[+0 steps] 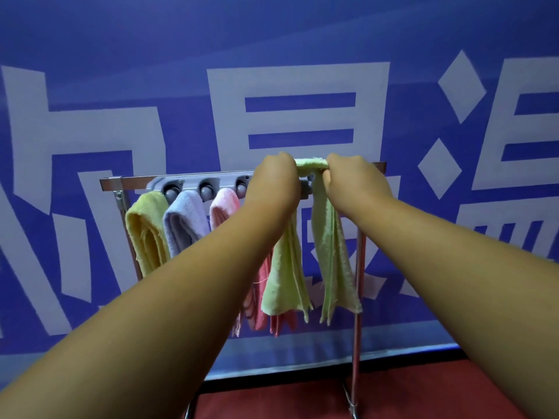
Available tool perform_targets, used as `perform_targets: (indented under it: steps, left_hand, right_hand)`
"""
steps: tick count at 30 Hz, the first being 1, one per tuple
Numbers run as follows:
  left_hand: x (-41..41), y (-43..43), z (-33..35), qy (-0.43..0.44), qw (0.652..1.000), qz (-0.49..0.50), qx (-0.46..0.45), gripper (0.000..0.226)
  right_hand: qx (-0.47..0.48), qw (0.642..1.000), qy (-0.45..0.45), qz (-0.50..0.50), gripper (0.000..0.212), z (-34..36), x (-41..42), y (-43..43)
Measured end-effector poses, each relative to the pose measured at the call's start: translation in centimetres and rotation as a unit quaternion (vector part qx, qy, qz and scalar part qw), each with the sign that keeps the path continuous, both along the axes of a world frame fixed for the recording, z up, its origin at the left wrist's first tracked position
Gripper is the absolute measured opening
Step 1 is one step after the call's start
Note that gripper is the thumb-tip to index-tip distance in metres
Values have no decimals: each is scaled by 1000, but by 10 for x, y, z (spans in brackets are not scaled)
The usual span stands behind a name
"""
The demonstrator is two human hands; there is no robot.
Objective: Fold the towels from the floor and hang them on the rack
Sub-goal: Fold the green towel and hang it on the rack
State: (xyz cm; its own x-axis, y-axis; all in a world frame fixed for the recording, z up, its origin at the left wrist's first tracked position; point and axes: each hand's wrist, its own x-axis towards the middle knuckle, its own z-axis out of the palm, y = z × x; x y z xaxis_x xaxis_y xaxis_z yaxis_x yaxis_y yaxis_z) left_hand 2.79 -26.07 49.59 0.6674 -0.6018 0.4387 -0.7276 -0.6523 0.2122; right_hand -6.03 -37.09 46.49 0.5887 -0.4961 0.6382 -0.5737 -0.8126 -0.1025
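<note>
A blue wall (181, 40) filled the view, with huge white block characters (299, 80) across it. Below it, a dark strip (272, 384) met a red floor (272, 402) under soft, even light.

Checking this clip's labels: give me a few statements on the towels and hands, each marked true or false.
1. The left hand and right hand both grip the green towel at the rack. True.
2. The yellow towel hangs at the rack's right end. False: it hangs at the left end.
3. The purple towel hangs between the yellow towel and the pink towel. True.
4. The green towel lies on the floor. False: it hangs from the hands at the rack's top.
</note>
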Motion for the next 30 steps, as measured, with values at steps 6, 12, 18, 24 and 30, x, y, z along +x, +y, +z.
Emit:
perform_targets:
  steps: [6,12,18,24,30]
  left_hand:
    - [9,0,-69,-56,997,-60,13,16]
    - [17,-13,-73,-4,995,-70,-75,10]
    - [18,-14,-89,77,982,-95,-144,17]
    - [15,-11,-138,129,978,-91,-133,19]
    - [16,-14,-201,214,967,-78,-111,24]
  right_hand:
    - [22,991,132,-11,17,-40,8,-6]
    - [144,988,31,35,16,-51,11,-11]
    - [420,896,-73,123,15,-72,15,-4]
    - [546,817,-119,143,28,-131,16,-10]
    - [519,841,-103,112,18,-186,18,-17]
